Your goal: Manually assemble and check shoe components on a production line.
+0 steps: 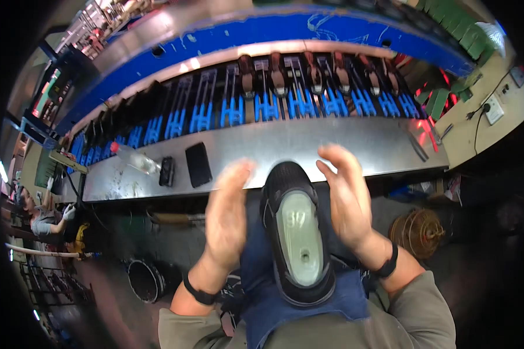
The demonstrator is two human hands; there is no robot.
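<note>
A black shoe [273, 232] rests on the dark blue apron over my lap, its rounded toe pointing away from me. A pale green shoe last [300, 238] fills its opening, with a small hole near the heel end. To the left of the shoe is my left hand [228, 218], slightly smeared by motion, fingers stretched out. On the other side, my right hand [348, 200] has its fingers raised and its thumb apart. Both palms face the shoe without visibly gripping it.
Beyond a metal ledge [355, 139] runs a row of blue forked holders [233, 110], some below dark shoes [276, 75]. A clear bottle [137, 158] and a black phone-like slab [198, 164] lie on the ledge. A wire reel [418, 232] stands right; another person [43, 221] is far left.
</note>
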